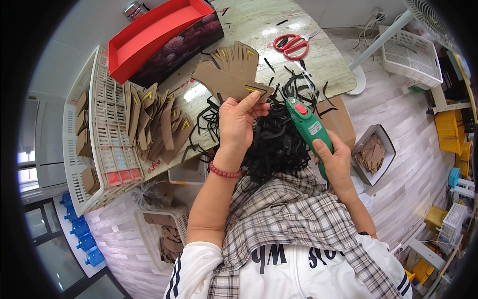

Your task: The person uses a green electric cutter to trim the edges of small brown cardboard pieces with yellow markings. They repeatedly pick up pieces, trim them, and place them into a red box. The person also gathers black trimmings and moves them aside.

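Observation:
My left hand (238, 124) pinches a flat brown strap-shaped piece (219, 79) with a yellow V mark near its pointed right end. In my right hand (334, 164) is a green handheld electric cutter (311, 124) with a red switch. Its metal head is just right of the brown piece's tip, apart from it. A heap of thin black strips (279, 144) lies below both hands, at the table edge and over my lap. Beyond my left hand, more brown pieces (244, 57) are fanned out on the table. Another bunch of brown pieces (157, 122) rests to the left.
Red-handled scissors (293, 47) lie at the far right of the table (259, 25). A red open box (159, 35) stands at the back left, beside a white basket (114, 149). On the floor are a box (391, 142) and a basket (181, 222), both with brown pieces.

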Demonstrator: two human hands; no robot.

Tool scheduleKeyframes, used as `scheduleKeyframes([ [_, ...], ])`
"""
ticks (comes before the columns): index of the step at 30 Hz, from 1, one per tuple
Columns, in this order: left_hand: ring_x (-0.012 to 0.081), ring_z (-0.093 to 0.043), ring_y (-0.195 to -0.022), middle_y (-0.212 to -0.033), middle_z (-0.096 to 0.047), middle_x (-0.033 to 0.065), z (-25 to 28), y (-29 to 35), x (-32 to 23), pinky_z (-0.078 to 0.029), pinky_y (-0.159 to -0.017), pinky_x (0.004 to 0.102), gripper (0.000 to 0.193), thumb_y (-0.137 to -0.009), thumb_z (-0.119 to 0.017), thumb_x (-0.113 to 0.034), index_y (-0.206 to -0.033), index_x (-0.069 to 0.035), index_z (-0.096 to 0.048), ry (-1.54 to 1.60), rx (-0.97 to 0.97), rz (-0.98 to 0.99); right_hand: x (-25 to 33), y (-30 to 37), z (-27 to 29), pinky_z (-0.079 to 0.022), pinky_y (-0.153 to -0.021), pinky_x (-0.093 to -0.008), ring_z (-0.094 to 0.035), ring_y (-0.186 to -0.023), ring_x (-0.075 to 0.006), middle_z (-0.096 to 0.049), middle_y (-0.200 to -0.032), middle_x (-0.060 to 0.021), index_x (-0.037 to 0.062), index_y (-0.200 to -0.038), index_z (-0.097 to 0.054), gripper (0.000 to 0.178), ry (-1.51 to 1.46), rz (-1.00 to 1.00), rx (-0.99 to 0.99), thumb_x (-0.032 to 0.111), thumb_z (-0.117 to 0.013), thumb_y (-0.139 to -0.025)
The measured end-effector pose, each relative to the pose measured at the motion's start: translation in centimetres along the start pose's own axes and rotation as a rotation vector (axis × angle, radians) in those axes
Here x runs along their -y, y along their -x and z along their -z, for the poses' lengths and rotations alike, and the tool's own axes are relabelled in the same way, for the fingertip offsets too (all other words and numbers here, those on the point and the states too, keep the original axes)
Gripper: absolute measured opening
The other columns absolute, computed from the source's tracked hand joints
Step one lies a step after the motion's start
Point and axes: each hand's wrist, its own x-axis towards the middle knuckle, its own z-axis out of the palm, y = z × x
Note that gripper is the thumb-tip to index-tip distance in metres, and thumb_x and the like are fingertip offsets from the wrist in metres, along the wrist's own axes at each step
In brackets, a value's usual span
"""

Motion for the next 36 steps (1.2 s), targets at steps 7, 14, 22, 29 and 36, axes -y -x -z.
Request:
scheduleKeyframes([
  [7, 0.0192, -0.068, -0.071, -0.087, -0.069, 0.0117, -0.2, -0.1, 0.4, -0.055, -0.063, 0.0298, 0.012, -0.089, -0.061, -0.007, -0.097, 0.002, -0.064, -0.054, -0.003, -0.097, 0.4, 0.0, -0.6, -0.041, -0.052, -0.0191, -0.048, -0.06, -0.0037, -0.057, -0.074, 0.001, -0.0021, -0.11, -0.06, 0.036, -0.009, 0.011, 0.022, 0.026, -0.067, -0.089],
  [14, 0.0192, -0.068, -0.072, -0.086, -0.069, 0.0121, -0.4, 0.2, 0.8, -0.055, -0.063, 0.0296, 0.012, -0.089, -0.062, -0.007, -0.098, 0.002, -0.064, -0.07, 0.0, -0.097, 0.7, 0.0, -0.6, -0.042, -0.053, -0.0195, -0.049, -0.06, -0.0039, -0.057, -0.075, 0.0006, -0.0026, -0.111, -0.06, 0.038, -0.012, 0.002, 0.031, 0.028, -0.067, -0.088],
  [22, 0.0184, -0.067, -0.069, -0.086, -0.069, 0.012, -0.4, 0.0, 0.4, -0.054, -0.061, 0.0283, 0.012, -0.088, -0.062, -0.005, -0.097, 0.003, -0.064, -0.185, 0.035, -0.089, 1.1, -0.2, -0.2, -0.042, -0.053, -0.0194, -0.049, -0.06, -0.004, -0.058, -0.075, 0.0004, -0.0022, -0.111, -0.06, 0.038, -0.021, -0.013, 0.038, 0.027, -0.067, -0.088],
  [29, 0.0184, -0.067, -0.068, -0.085, -0.069, 0.0119, 0.0, 0.2, -0.7, -0.053, -0.06, 0.028, 0.011, -0.087, -0.062, -0.004, -0.096, 0.002, -0.064, -0.233, 0.047, -0.111, 1.0, -0.4, 0.1, -0.043, -0.053, -0.0194, -0.05, -0.06, -0.0044, -0.059, -0.076, -0.0002, -0.0011, -0.112, -0.061, 0.037, 0.043, -0.01, 0.04, 0.026, -0.068, -0.088],
  [36, 0.0208, -0.067, -0.067, -0.078, -0.068, 0.0105, 4.9, -0.9, -10.8, -0.054, -0.06, 0.0296, 0.008, -0.087, -0.064, -0.006, -0.089, 0.002, -0.064, 0.0, -0.285, -0.49, -0.7, -0.1, 0.7, -0.044, -0.053, -0.0196, -0.054, -0.063, -0.0054, -0.06, -0.08, -0.0009, -0.001, -0.113, -0.06, 0.037, 0.011, -0.039, 0.042, 0.027, -0.067, -0.089],
])
